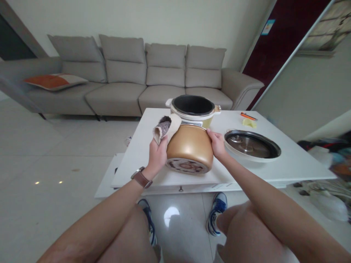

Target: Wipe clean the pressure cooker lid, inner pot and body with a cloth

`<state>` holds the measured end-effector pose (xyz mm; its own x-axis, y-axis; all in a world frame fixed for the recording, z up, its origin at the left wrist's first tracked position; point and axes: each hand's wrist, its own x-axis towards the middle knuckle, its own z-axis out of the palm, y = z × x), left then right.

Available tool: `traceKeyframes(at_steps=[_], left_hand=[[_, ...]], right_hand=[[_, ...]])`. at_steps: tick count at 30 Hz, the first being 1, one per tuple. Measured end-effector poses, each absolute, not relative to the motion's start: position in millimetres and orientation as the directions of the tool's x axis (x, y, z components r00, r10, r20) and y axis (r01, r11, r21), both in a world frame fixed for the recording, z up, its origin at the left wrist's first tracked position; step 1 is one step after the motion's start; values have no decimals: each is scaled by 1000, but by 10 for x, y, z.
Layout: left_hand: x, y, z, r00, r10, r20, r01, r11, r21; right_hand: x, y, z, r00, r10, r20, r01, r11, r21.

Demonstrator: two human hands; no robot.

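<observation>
A gold inner pot (189,146) is tilted in front of me, its stained underside turned toward me and its opening facing away. My right hand (217,143) grips the rim on the right. At the pot's left side, my left hand (158,153) is closed around a folded cream-and-grey cloth (170,126), which lies against the rim; how far the fingers also bear on the pot is hidden. Just behind stands the white rice cooker body (211,120), lidless, with a dark hollow inside. The detached lid (252,146) rests inner side up on the right.
The white table (296,164) carries everything, with a drawer (181,189) at its front. An orange-handled tool (248,116) and a yellow scrap (249,123) are at the back right. Beyond the table stands a grey sofa (161,95) with an orange cushion (53,81).
</observation>
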<state>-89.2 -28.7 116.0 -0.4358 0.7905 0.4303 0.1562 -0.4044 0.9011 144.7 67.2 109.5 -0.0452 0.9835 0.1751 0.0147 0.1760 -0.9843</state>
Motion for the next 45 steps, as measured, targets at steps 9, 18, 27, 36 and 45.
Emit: traceKeyframes(at_steps=[9, 18, 27, 36, 45], left_hand=[[-1015, -212, 1091, -630, 776, 30, -128, -142, 981], [-944, -291, 1142, -590, 759, 277, 88, -280, 956], [-961, -453, 1176, 188, 541, 820, 520, -763, 384], [-955, -336, 1031, -287, 736, 613, 361, -509, 781], [-983, -261, 1148, -585, 747, 317, 60, -349, 935]], right_hand=[[1475, 677, 1075, -15, 986, 165, 18, 165, -986], [1472, 705, 1024, -25, 985, 170, 45, 171, -984], [1451, 696, 1011, -34, 983, 182, 24, 183, -983], [1416, 672, 1040, -39, 984, 172, 39, 174, -984], [1399, 658, 1063, -40, 985, 171, 69, 173, -982]])
